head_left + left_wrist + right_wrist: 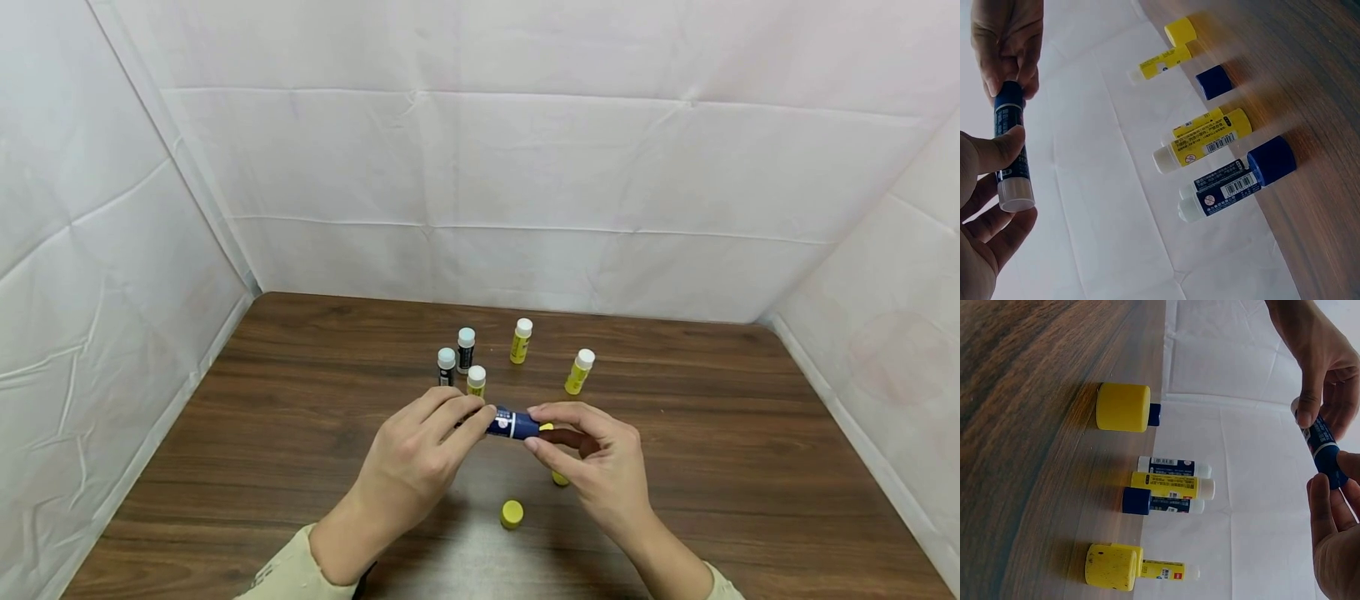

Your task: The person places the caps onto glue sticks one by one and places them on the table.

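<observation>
Blue glue stick (502, 422): we find it in the air above the table, lengthwise between both hands, its printed label partly covered by fingers. A pale band shows between label and cap.
Cap on that stick (527, 427): dark blue, at the end towards the right hand.
Left hand (416, 450): pinching the stick at its white end and label, thumb on one side, fingers curled to the other.
Right hand (603, 454): pinching the blue cap between thumb and fingertips.
Standing blue sticks (466, 354): we count two, near each other beyond the left hand, pale ends up.
Standing yellow sticks (521, 343): three, white ends up; one just beside the blue pair, one farther back, one off to the right.
Yellow caps (512, 515): one plainly visible on the near part of the table, another partly hidden by the right hand. Further yellow shows behind the right fingers, too covered for us to identify.
Loose blue caps (1213, 82): two on the table in the left wrist view; one overlaps a standing blue stick there, and we cannot tell whether they touch.
Table (720, 467): brown, wood-grained.
White sheet (525, 158): creased, hanging behind the table.
</observation>
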`<state>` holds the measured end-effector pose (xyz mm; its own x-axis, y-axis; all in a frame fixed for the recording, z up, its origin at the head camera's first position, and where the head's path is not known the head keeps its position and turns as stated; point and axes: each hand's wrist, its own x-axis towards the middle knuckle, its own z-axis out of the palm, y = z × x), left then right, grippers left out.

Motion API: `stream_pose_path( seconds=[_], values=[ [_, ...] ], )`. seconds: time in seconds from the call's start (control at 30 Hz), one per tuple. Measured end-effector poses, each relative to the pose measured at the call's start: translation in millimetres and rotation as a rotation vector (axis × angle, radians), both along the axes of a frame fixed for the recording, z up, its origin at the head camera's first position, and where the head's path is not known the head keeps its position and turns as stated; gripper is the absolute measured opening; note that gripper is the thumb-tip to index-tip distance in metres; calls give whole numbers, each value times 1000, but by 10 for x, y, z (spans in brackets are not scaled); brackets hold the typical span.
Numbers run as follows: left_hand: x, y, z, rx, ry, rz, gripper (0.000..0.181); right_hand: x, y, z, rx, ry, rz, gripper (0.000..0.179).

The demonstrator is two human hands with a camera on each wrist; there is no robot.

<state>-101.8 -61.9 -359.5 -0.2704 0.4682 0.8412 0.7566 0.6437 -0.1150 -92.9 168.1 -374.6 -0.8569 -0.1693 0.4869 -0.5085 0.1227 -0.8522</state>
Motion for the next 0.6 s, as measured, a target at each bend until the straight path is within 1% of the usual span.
stream_pose_path(
  seconds=[0.4,0.6],
  values=[
    [-4,26,9,16,18,-5,25,4,10,31,-28,-9,3,28],
    [-3,43,15,18,31,8,21,3,16,52,-43,-13,1,29]
  ],
)
